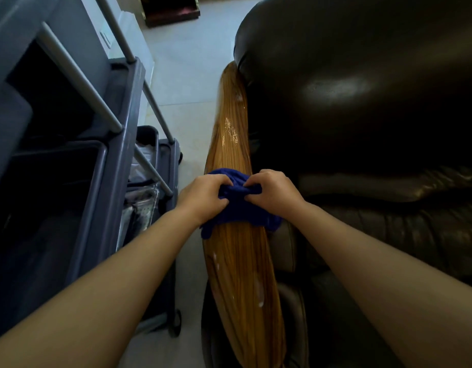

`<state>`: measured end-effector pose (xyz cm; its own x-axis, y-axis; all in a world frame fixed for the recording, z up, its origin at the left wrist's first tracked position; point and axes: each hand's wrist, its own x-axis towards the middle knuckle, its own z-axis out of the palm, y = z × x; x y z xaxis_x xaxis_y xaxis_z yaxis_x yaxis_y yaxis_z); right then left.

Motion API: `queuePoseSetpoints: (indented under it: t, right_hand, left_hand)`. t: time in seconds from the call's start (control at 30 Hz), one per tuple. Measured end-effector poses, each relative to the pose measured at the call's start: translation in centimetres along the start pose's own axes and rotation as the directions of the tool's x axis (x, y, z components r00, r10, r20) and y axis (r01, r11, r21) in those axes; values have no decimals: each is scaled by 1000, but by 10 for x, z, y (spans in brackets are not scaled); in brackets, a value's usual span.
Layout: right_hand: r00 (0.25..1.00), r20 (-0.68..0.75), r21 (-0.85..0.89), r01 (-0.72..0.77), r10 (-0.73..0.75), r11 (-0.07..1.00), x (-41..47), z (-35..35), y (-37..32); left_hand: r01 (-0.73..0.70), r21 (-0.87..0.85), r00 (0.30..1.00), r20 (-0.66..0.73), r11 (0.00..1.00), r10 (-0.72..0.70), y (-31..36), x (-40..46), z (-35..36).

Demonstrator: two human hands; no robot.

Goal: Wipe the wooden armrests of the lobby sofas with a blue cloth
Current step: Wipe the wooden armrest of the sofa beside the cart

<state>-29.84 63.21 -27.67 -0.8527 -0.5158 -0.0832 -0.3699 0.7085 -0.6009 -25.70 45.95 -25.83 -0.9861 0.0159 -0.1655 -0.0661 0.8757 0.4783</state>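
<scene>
A long glossy wooden armrest (230, 144) runs from the bottom centre up toward the sofa's back. A blue cloth (238, 208) lies bunched across its middle, hanging over both sides. My left hand (203, 199) grips the cloth's left part and my right hand (273, 191) grips its right part, fingers curled into the folds. Wet streaks shine on the wood beyond the cloth, and pale drops sit on the near stretch.
A dark leather sofa (362, 102) fills the right side, its seat cushion beside the armrest. A grey cleaning cart (102, 160) with metal rails and bins stands on the left. A strip of pale tiled floor (187, 75) separates cart and armrest.
</scene>
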Motion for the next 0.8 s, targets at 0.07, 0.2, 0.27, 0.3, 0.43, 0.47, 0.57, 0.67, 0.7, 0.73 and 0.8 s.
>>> queuePoseSetpoints:
  t: [0.07,0.2,0.27,0.3,0.43,0.47,0.57,0.67,0.7,0.73,0.8]
  right_hand:
    - [1000,10,-21,11,-11,1000,-14,-2,-3]
    - [999,-22,-127,34,-38,991,-33,3,-3]
    - [998,6,-228,58,-58,972,-37,16,3]
    - [997,42,-270,68,-59,960,-38,25,7]
    - [987,137,-212,117,-89,970,-44,62,31]
    - [987,116,-160,131,-113,978,-44,69,35]
    - [991,26,28,129,-129,991,-44,83,40]
    - [992,-36,135,126,-122,983,-46,92,39]
    - [992,-35,155,122,-118,980,-47,93,39]
    - [994,-23,174,113,-110,978,-48,92,39]
    - [996,26,204,83,-90,975,-48,85,39]
  left_hand:
    - [-26,-38,1000,4,999,27,6,-14,1]
    - [-39,-48,999,-33,998,37,10,-37,15]
    - [-10,64,1000,30,998,8,5,-41,30]
    - [9,100,998,60,995,-15,1,-43,38]
    - [4,72,999,52,997,-8,-17,-41,69]
    - [-5,82,999,48,997,1,-21,-40,75]
    - [-12,53,999,-29,999,14,-27,-41,89]
    - [-24,-13,996,-89,1000,23,-28,-43,94]
    - [-29,-18,995,-94,999,27,-29,-44,95]
    - [-33,-19,995,-92,999,31,-30,-44,96]
    - [-39,-23,997,-75,999,37,-31,-45,95]
